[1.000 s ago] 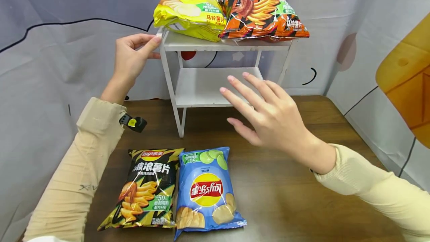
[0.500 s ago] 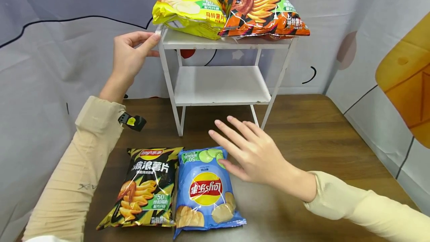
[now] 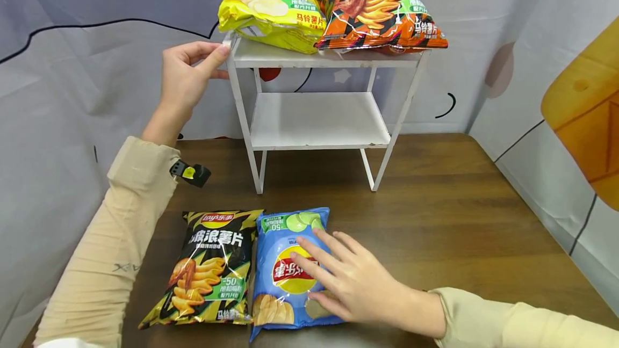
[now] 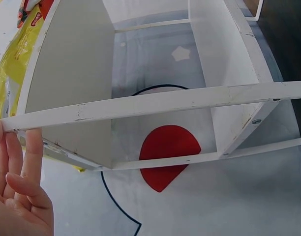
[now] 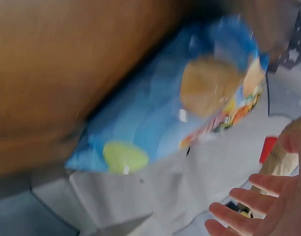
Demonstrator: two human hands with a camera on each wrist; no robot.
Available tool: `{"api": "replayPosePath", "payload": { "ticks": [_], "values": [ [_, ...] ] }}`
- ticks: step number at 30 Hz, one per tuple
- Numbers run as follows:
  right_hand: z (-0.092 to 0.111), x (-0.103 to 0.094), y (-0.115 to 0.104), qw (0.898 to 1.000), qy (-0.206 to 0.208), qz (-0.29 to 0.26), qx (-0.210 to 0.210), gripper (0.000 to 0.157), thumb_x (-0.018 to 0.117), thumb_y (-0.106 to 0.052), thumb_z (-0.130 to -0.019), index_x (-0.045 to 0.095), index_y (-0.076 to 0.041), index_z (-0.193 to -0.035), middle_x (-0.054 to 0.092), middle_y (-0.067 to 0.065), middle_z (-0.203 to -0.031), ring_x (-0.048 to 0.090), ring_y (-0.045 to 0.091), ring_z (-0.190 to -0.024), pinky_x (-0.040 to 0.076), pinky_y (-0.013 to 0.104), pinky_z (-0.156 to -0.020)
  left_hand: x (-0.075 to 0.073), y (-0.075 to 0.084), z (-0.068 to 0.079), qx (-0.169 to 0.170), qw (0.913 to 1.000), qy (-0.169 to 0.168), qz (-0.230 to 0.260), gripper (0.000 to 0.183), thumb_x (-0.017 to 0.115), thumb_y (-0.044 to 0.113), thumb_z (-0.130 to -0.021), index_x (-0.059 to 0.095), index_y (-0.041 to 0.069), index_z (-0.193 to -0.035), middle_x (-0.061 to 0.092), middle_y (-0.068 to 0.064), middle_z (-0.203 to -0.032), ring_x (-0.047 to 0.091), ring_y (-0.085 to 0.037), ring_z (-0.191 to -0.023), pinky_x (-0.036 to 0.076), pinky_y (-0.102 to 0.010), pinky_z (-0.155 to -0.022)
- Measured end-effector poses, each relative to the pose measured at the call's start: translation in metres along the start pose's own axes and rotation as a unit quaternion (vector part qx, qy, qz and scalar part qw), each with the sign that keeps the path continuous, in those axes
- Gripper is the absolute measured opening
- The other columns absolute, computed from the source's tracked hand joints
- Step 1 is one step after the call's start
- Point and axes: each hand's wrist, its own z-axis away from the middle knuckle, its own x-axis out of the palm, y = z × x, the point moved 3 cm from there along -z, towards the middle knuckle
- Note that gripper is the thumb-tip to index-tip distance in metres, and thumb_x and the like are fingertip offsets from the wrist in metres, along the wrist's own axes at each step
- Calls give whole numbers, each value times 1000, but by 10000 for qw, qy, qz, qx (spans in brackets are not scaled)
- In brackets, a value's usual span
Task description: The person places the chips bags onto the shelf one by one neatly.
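My left hand pinches the front left top corner of a white two-tier shelf rack between thumb and fingers; the left wrist view shows its fingertips on the rack's white bar. Fingers spread, my right hand hovers over the right part of a blue bag of Lay's potato chips, hiding some of it. In the right wrist view the blurred blue bag lies apart from the fingers. To its left lies a black bag of Lay's wavy chips, flat on the table.
On the rack's top tier rest a yellow chip bag and an orange-and-black chip bag, side by side. The lower tier is white. Brown wooden table extends to the right, with printed cloth hanging behind.
My right hand has come down and toward me, from in front of the rack's lower tier to over the blue bag. My left hand keeps its hold on the rack corner.
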Motion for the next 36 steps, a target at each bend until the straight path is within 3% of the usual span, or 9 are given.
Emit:
{"api": "replayPosePath", "payload": {
  "ticks": [6,10,17,24,31,36],
  "values": [
    [10,10,-23,9977,-574,-340,-67,63,48,-56,-92,46,-17,-142,52,3,-141,50,28,-130,48,42,-99,0,1,-1,-13,10000,-48,-58,7,75,6,-82,75,2,-87,68,-2,-83,66,-11,-66,58,-20,-61],
    [13,18,-33,9952,-917,-245,-249,67,45,-61,-92,41,-19,-144,49,3,-143,47,27,-131,46,47,-102,-1,1,0,-16,10000,-34,-53,9,75,7,-82,75,0,-88,68,-2,-82,66,-11,-66,58,-20,-60],
    [20,33,-41,9898,-1407,-168,-113,78,51,-68,-86,34,-24,-148,45,2,-146,40,32,-135,41,58,-102,-2,0,1,-62,10000,-30,-62,8,75,8,-82,75,1,-87,68,-1,-81,66,-11,-65,58,-20,-59],
    [24,44,-41,9882,-1526,-151,-51,87,68,-63,-76,34,-23,-147,43,4,-148,37,36,-137,38,62,-104,-1,0,0,-81,9999,-34,-93,8,75,8,-82,75,2,-87,68,-1,-82,67,-11,-62,58,-20,-60],
    [22,50,-41,9869,-1597,-216,31,97,74,-64,-69,33,-24,-147,40,6,-148,33,41,-138,39,65,-101,-2,1,0,-63,9999,-19,-103,9,75,8,-82,75,1,-88,68,-1,-82,66,-11,-62,58,-19,-59],
    [20,54,-44,9876,-1561,-160,64,99,76,-63,-67,33,-23,-147,43,6,-145,36,42,-136,41,63,-100,-2,3,0,-170,9995,-51,-260,8,75,10,-83,76,4,-88,68,0,-83,67,-10,-57,38,-11,-41]
  ]
}}
